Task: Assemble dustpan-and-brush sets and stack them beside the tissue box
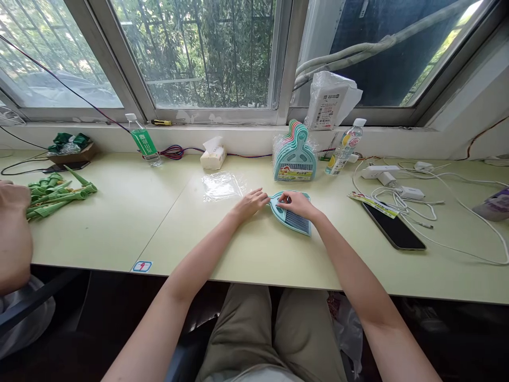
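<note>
A small teal dustpan and brush set (pixel 283 216) lies on the table in front of me, its handle pointing left and blue-grey bristles showing at its lower right. My left hand (pixel 254 202) grips the end of the handle. From the right, my right hand (pixel 296 203) pinches the set near its middle; the fingertips partly cover what they hold. Just beyond my left hand lies a clear plastic bag (pixel 222 187). Behind the set, a stack of similar dustpans (pixel 295 154) in clear wrap stands upright against the wall.
Water bottles (pixel 143 142) (pixel 345 148) and a tissue pack (pixel 213 155) stand along the wall. On the right lie a phone (pixel 393 225), a power strip (pixel 379 171) and white cables. Another person's hand (pixel 14 196) is at far left, by folded green leaves (pixel 59 195).
</note>
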The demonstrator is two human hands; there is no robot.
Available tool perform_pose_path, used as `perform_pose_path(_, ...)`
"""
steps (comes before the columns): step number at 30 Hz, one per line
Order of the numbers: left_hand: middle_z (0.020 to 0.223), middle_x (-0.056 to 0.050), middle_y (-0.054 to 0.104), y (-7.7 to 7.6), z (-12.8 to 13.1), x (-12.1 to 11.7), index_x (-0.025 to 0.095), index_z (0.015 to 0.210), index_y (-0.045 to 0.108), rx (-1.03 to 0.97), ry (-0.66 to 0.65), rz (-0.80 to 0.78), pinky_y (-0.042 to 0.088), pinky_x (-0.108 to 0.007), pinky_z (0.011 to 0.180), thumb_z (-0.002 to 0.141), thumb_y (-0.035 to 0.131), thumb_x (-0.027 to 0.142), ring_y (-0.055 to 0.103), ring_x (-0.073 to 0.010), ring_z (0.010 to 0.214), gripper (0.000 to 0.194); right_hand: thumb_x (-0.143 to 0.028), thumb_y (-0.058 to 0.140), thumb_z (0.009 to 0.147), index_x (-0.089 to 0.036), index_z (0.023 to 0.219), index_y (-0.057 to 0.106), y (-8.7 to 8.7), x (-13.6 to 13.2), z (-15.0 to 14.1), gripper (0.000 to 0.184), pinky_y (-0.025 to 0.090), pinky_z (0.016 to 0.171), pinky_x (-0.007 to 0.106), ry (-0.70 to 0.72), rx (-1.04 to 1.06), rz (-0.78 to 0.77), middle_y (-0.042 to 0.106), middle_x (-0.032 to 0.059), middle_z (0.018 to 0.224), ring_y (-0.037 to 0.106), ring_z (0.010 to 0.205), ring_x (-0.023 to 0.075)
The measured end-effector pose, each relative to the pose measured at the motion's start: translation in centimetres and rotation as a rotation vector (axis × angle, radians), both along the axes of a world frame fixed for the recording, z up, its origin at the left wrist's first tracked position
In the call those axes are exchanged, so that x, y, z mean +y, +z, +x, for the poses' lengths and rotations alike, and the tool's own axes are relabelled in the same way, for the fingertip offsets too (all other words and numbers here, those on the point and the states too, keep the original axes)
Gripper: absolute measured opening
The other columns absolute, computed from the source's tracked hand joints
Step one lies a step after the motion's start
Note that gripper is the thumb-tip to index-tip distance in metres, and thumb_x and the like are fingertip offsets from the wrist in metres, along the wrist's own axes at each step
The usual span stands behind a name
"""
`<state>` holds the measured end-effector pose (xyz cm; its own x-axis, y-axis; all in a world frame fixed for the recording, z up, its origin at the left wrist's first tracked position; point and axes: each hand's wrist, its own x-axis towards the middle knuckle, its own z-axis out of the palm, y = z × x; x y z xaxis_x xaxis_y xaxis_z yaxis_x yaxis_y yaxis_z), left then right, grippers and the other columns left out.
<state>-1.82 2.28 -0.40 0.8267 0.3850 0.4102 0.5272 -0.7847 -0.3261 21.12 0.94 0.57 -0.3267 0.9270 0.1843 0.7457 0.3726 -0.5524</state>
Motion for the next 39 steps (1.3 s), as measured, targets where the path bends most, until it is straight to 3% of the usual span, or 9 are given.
perform_pose_path(4, 0.106, -0.009, 0.064, 0.0, -0.1, -0.3, 0.016, 0.112, 0.059, 0.049, 0.058, -0.032, 0.048, -0.028, 0.078, 0.095, 0.037, 0.009, 0.06, -0.0177, 0.097, 0.029, -0.047, 0.064, 0.077, -0.022, 0.079, 0.062, 0.0, 0.0, 0.0, 0.025, 0.036, 0.062, 0.025, 0.011, 0.006, -0.007, 0.06, -0.0014, 0.073, 0.052, 0.067, 0.0144)
perform_pose_path(11, 0.105, -0.009, 0.064, -0.3, -0.1, -0.5, 0.018, 0.113, 0.06, -0.009, 0.068, -0.11, 0.046, -0.026, 0.071, 0.094, 0.039, 0.009, 0.061, -0.0167, 0.092, 0.029, -0.047, 0.063, 0.077, -0.022, 0.081, 0.064, 0.2, -0.1, 0.1, 0.026, 0.036, 0.061, 0.025, 0.016, -0.001, -0.025, 0.06, -0.0014, 0.073, 0.053, 0.068, 0.0145)
perform_pose_path(22, 0.102, -0.008, 0.066, -0.5, 0.1, -0.4, 0.019, 0.107, 0.062, -0.104, 0.057, -0.215, 0.047, -0.026, 0.073, 0.09, 0.043, 0.007, 0.065, -0.0164, 0.09, 0.028, -0.045, 0.064, 0.077, -0.021, 0.082, 0.064, 0.4, -0.1, 0.2, 0.024, 0.037, 0.061, 0.024, 0.016, -0.012, -0.021, 0.062, -0.0012, 0.074, 0.054, 0.068, 0.0138)
perform_pose_path(28, 0.098, -0.01, 0.068, -0.5, 0.2, -0.5, 0.016, 0.105, 0.063, -0.01, 0.097, -0.204, 0.048, -0.025, 0.072, 0.091, 0.04, 0.008, 0.066, -0.0161, 0.087, 0.028, -0.041, 0.065, 0.077, -0.021, 0.083, 0.065, 0.3, -0.2, 0.2, 0.021, 0.038, 0.063, 0.024, 0.01, -0.036, -0.03, 0.064, -0.0011, 0.077, 0.056, 0.071, 0.014)
perform_pose_path(35, 0.098, -0.01, 0.068, -0.7, 0.3, -0.4, 0.016, 0.106, 0.064, -0.038, 0.094, -0.219, 0.05, -0.029, 0.075, 0.092, 0.041, 0.01, 0.067, -0.0177, 0.085, 0.028, -0.041, 0.064, 0.078, -0.023, 0.085, 0.068, 0.6, -0.6, -0.1, 0.019, 0.036, 0.061, 0.024, -0.012, -0.103, 0.005, 0.066, -0.0012, 0.079, 0.058, 0.073, 0.0144)
perform_pose_path(39, 0.104, -0.01, 0.068, -0.4, 0.0, -0.5, 0.019, 0.107, 0.064, -0.139, 0.077, -0.206, 0.051, -0.034, 0.088, 0.093, 0.039, 0.011, 0.064, -0.0202, 0.101, 0.03, -0.042, 0.063, 0.079, -0.025, 0.084, 0.069, 1.4, -1.2, -0.6, 0.019, 0.032, 0.059, 0.026, -0.074, -0.166, 0.102, 0.066, -0.001, 0.076, 0.059, 0.073, 0.016)
